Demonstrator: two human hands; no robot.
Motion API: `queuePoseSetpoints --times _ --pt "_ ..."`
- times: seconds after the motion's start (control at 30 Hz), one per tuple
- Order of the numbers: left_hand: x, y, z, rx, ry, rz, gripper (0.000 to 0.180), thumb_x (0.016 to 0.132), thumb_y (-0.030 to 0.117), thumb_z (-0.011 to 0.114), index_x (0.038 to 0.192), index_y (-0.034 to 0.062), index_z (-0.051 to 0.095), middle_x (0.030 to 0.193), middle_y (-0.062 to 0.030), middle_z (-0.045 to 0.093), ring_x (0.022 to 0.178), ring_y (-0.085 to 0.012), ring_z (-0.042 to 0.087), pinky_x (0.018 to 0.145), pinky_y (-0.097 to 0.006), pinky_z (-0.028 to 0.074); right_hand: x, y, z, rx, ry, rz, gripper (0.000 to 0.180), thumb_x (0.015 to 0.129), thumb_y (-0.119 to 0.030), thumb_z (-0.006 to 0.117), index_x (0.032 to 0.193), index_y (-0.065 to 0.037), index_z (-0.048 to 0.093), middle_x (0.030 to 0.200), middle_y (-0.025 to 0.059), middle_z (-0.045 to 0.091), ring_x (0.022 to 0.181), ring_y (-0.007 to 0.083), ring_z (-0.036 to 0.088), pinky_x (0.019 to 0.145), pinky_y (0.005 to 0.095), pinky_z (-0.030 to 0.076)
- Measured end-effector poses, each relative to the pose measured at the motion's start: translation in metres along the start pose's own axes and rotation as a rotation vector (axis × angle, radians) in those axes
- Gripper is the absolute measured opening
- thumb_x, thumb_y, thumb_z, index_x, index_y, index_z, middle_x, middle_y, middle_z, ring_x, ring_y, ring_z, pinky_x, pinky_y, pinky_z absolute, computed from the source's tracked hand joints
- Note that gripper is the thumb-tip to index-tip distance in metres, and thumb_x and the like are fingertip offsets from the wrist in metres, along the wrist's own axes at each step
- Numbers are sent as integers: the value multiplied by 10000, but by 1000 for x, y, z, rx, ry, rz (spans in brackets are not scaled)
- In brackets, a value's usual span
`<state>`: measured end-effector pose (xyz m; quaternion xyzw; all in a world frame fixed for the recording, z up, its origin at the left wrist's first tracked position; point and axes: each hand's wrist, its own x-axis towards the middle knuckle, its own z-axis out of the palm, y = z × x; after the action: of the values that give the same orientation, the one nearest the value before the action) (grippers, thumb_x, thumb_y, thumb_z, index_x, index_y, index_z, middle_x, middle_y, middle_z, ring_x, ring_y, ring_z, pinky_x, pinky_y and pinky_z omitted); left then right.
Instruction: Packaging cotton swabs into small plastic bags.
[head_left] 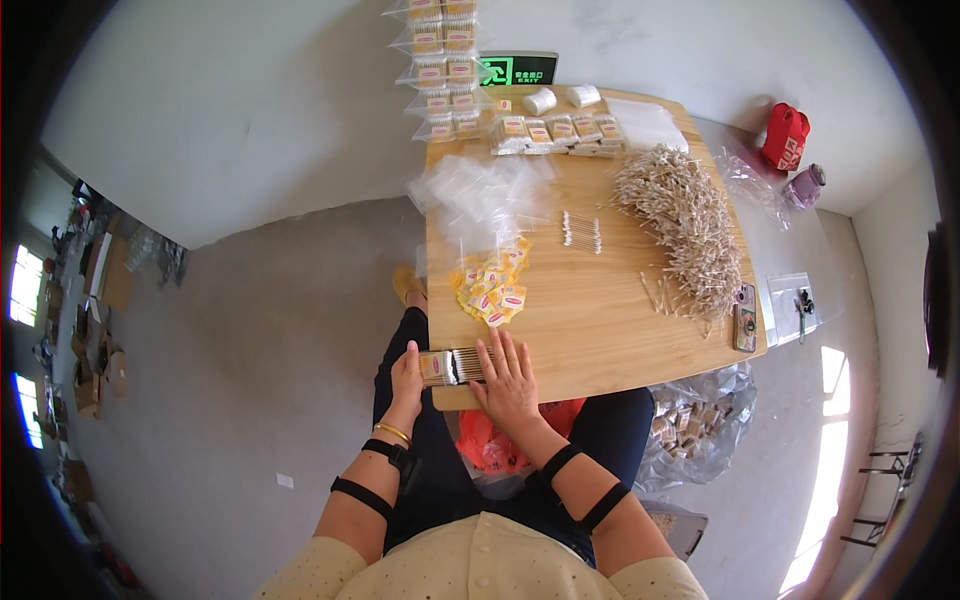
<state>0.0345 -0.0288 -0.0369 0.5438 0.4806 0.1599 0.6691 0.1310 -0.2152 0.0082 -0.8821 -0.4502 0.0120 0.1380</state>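
At the table's near left corner, my left hand grips the left end of a small clear bag with a yellow-and-white card. A row of cotton swabs lies side by side at the bag's right end. My right hand rests flat over the right part of that row, fingers stretched out, hiding some swabs. Just beyond my hands lies a loose pile of yellow printed cards. Behind it spreads a heap of empty clear bags.
A large heap of loose cotton swabs covers the table's right side; a short row of swabs lies mid-table. Filled packets stand at the back, beside tall stacks. A phone lies at the right edge.
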Motion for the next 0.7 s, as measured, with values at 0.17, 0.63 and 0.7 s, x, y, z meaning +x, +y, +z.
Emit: queuePoseSetpoints --times 0.17,0.63,0.7 --pt "0 -1 0 -164 15 5 536 1074 518 527 807 61 610 775 13 605 688 -87 564 610 -278 477 6 -17 -1 33 -63 -13 916 950 -617 565 1630 -74 278 1707 192 200 1594 347 153 1278 548 118" --pt "9 6 -48 275 106 225 599 1082 502 485 822 -23 610 675 -136 594 633 -250 592 642 -425 480 9 -25 -3 47 -80 23 999 945 -637 562 1605 46 251 1702 218 193 1602 337 120 1286 527 73" --pt "9 6 -45 517 87 441 561 1082 458 497 820 -24 613 694 -206 598 614 -333 599 613 -452 470 9 -25 3 2 -78 3 1009 935 -644 567 1596 57 266 1699 218 203 1600 343 123 1287 522 84"
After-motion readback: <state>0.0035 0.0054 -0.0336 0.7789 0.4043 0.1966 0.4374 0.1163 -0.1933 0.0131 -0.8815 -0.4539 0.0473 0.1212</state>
